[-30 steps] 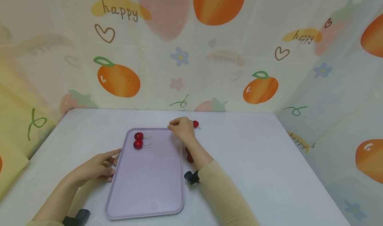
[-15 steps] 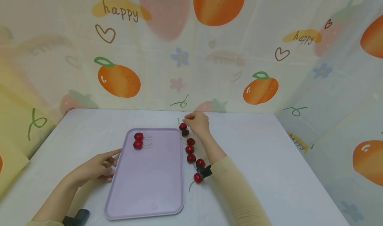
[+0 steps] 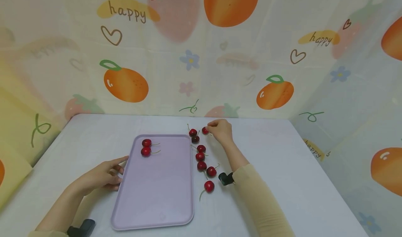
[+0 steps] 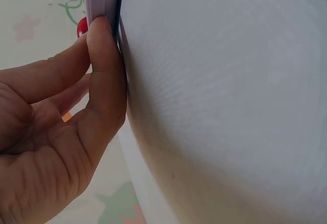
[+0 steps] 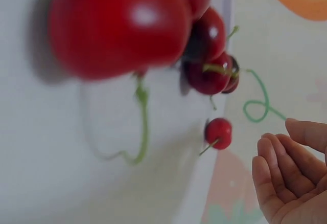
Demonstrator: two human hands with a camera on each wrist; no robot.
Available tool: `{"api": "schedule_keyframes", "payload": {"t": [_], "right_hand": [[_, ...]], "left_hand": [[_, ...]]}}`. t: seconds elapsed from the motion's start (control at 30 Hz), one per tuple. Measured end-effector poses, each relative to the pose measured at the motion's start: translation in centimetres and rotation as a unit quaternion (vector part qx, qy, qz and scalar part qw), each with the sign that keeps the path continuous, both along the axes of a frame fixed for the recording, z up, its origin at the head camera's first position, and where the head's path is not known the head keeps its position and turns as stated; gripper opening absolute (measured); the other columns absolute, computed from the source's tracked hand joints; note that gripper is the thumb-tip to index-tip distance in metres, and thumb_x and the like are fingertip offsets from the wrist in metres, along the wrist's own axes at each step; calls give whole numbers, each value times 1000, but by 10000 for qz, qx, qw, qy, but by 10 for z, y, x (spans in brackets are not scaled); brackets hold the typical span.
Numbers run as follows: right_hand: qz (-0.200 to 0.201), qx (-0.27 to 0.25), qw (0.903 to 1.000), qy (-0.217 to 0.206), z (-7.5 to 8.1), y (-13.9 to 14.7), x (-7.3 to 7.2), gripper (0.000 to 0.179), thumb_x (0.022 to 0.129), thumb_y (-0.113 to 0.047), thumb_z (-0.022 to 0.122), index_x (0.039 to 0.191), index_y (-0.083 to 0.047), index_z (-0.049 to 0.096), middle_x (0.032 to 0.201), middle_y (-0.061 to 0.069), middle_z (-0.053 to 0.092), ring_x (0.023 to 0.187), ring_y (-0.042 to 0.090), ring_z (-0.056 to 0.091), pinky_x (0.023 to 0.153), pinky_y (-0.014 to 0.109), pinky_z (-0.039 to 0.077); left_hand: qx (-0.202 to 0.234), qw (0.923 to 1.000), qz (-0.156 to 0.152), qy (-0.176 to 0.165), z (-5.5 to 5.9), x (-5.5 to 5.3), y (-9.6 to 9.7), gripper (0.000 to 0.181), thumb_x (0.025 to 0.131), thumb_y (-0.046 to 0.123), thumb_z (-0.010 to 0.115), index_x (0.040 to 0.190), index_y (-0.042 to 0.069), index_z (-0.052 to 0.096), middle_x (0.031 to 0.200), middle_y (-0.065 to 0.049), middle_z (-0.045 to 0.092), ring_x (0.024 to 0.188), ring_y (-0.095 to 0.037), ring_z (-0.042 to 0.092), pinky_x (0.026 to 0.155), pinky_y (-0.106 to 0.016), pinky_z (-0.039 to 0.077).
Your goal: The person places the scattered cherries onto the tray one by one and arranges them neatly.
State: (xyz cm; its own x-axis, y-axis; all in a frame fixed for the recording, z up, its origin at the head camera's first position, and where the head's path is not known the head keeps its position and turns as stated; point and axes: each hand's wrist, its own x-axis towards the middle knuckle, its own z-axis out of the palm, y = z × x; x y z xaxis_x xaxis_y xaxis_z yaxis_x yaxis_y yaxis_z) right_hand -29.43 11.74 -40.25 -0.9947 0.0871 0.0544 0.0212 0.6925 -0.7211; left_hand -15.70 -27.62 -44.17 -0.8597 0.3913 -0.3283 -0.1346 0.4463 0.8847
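A lilac tray (image 3: 157, 188) lies on the white table, with two red cherries (image 3: 146, 151) side by side near its far left corner, stems pointing right. My left hand (image 3: 100, 174) rests at the tray's left side, its fingertips against the outer rim; in the left wrist view one fingertip (image 4: 99, 27) meets the rim. Beyond the tray's far right corner, my right hand (image 3: 222, 130) reaches toward a lone cherry (image 3: 205, 130), fingertips right beside it in the head view. The right wrist view has that hand (image 5: 294, 173) loosely cupped with nothing in it, apart from the cherry (image 5: 218, 133).
Several more cherries with stems form a loose line along the tray's right side, from a far one (image 3: 193, 132) to a near one (image 3: 209, 186). A fruit-printed cloth (image 3: 213, 83) hangs behind the table (image 3: 282, 181). A black wrist camera (image 3: 226, 178) sits below my right forearm.
My right hand has moved right from the tray's far right corner to the lone cherry, uncovering the line of cherries. My left hand and the tray stay where they were.
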Motion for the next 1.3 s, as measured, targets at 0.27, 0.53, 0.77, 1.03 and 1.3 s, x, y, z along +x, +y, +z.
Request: {"api": "schedule_keyframes", "payload": {"t": [0.27,0.53,0.77,1.03,1.3], "right_hand": [[-30,186,9998,24,-13,14,-4,21,85,-20,73,100,-6,78,99,12,77,92,27,71,78,35,57],[-93,-26,9999,-107,-25,23,-5,22,85,-21,74,101,-6,78,100,13,77,91,25,70,72,26,54],[-46,-206,9997,-158,-36,24,-9,22,83,-20,75,101,-7,78,100,13,77,94,26,69,75,26,53],[-6,-71,9999,-126,-43,26,-12,21,84,-18,75,101,-6,78,103,13,76,101,27,68,87,36,55],[167,-75,9998,-59,-51,29,-17,19,86,-15,74,102,-6,77,103,12,76,101,26,70,95,39,54]], "left_hand": [[-19,10000,-1,-19,0,0,1,83,84,-4,59,154,-7,14,110,-20,44,75,-12,55,64,-24,57],[-20,10000,-16,-13,2,0,2,84,84,-4,60,154,-7,14,110,-20,44,75,-12,54,64,-24,57],[-23,10000,11,-26,1,0,2,83,85,-4,59,154,-7,14,110,-20,44,75,-11,55,64,-24,58],[-53,10000,26,-32,1,-1,2,83,85,-3,60,155,-6,15,110,-20,45,75,-12,55,64,-25,58],[-20,10000,-8,-27,0,-1,1,83,85,-3,60,154,-7,14,110,-20,45,75,-12,56,64,-24,57]]}}
